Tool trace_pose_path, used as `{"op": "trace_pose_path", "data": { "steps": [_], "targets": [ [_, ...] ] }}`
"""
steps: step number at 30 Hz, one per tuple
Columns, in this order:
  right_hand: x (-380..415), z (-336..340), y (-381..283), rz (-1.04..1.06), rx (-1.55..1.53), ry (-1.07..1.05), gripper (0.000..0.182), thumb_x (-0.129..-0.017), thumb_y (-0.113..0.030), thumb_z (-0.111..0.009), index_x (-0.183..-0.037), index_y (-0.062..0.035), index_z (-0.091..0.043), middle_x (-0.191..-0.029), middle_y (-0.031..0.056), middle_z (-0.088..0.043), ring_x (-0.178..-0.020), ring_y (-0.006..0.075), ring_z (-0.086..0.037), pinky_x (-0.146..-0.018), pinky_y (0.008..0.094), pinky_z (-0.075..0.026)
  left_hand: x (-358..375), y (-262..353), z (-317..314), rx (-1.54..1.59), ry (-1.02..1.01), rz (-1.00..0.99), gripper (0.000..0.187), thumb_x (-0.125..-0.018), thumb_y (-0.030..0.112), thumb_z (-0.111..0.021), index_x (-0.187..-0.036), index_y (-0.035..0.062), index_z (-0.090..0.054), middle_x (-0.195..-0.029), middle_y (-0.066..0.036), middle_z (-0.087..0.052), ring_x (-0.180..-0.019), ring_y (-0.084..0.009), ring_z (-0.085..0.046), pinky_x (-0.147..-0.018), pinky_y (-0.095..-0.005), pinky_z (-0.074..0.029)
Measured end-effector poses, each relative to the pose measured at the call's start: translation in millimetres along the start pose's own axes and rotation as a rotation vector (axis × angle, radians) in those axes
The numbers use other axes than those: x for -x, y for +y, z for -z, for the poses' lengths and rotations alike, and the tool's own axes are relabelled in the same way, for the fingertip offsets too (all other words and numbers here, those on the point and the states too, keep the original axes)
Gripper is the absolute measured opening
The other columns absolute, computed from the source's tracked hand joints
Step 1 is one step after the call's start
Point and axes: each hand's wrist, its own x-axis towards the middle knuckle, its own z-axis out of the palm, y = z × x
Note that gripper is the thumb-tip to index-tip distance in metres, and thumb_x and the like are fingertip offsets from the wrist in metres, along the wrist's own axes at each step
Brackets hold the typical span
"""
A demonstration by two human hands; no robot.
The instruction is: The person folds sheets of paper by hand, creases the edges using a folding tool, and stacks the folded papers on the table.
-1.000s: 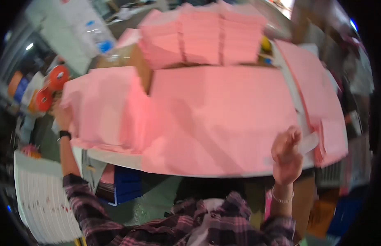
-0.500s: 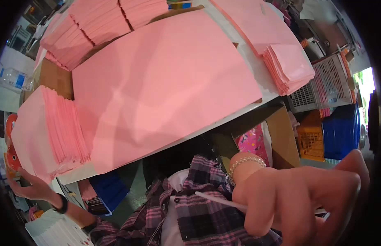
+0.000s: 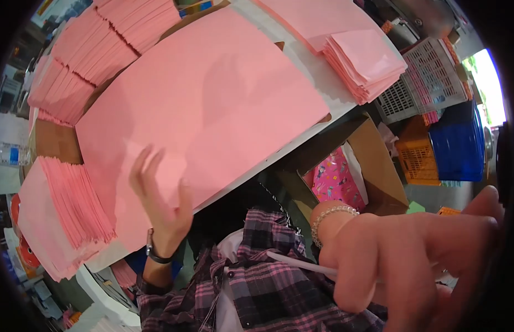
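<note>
My left hand [image 3: 161, 205], with a dark band at the wrist, is raised over the near edge of a large pink sheet [image 3: 212, 105], fingers spread and holding nothing. Very close to the camera at the lower right is my right hand [image 3: 395, 265], a beaded bracelet on its wrist. Its fingers are curled, and a thin white strip [image 3: 301, 263] runs behind them; what they grip is hidden. Left of the sheet lies a stack of folded pink pieces [image 3: 79, 205]. A smaller folded pink stack [image 3: 365, 63] lies at the upper right.
Tall pink bundles [image 3: 102, 50] line the back left beside a cardboard piece [image 3: 56, 141]. Below the table's right edge stands an open cardboard box [image 3: 378, 160] with a pink patterned package [image 3: 337, 180]. Farther right are a grey crate [image 3: 437, 80], an orange basket [image 3: 416, 155] and a blue bin [image 3: 459, 144].
My left hand has moved from beyond the left stack rightward to the sheet's near edge. My right hand stays close to the camera, curled. The view has shifted, with the table now farther left.
</note>
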Motion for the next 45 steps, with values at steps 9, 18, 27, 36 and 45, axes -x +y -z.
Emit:
{"op": "trace_pose_path", "data": {
  "steps": [9,18,27,36,45],
  "targets": [
    [-0.7,26.0,-56.6,0.171,-0.021,-0.062,0.025,-0.086,-0.006,-0.06,-0.105,-0.0106,-0.045,-0.1,0.0029,-0.051,-0.079,0.0144,-0.066,-0.056,0.0258,-0.041,0.8,32.8,-80.2,0.227,-0.279,-0.127,0.05,-0.084,0.013,-0.062,-0.13,-0.0024,-0.048,-0.135,-0.023,-0.045,-0.128,-0.04,-0.041,-0.109,-0.0457,-0.033],
    [93.3,181.7,20.2,-0.328,1.748,0.524,0.03,-0.093,-0.019,-0.06,-0.117,-0.0014,-0.058,-0.091,0.0092,-0.068,-0.068,0.0197,-0.063,-0.06,0.0297,-0.05,-12.3,69.5,-178.2,0.119,-0.369,-0.317,0.053,-0.086,0.017,-0.062,-0.131,-0.0067,-0.046,-0.14,-0.026,-0.043,-0.132,-0.0403,-0.04,-0.11,-0.0469,-0.034],
    [113.3,211.0,70.7,-0.611,2.168,0.35,0.049,-0.083,-0.016,-0.063,-0.13,-0.0085,-0.052,-0.084,0.0161,-0.068,-0.064,0.0343,-0.066,-0.055,0.0415,-0.051,-36.8,73.6,-221.7,0.018,-0.399,-0.33,0.055,-0.084,0.027,-0.066,-0.124,-0.0087,-0.055,-0.125,-0.026,-0.059,-0.123,-0.0392,-0.052,-0.101,-0.0419,-0.046],
    [102.5,200.0,56.7,-0.385,1.883,0.165,0.054,-0.082,-0.017,-0.063,-0.133,-0.0059,-0.051,-0.075,0.0156,-0.067,-0.06,0.0329,-0.066,-0.052,0.0411,-0.051,-35.2,64.2,-220.2,0.08,-0.411,-0.311,0.045,-0.081,0.027,-0.069,-0.112,-0.0041,-0.062,-0.118,-0.02,-0.064,-0.116,-0.0356,-0.059,-0.084,-0.041,-0.054],
    [115.8,224.7,71.0,-0.781,2.222,0.191,0.064,-0.08,-0.018,-0.066,-0.14,-0.0093,-0.046,-0.089,0.0157,-0.07,-0.064,0.0333,-0.066,-0.055,0.0406,-0.052,-33.7,68.0,-226.5,0.103,-0.368,-0.244,0.038,-0.085,0.023,-0.065,-0.111,-0.0048,-0.063,-0.117,-0.021,-0.065,-0.116,-0.0348,-0.059,-0.091,-0.0394,-0.053]
  ]
}}
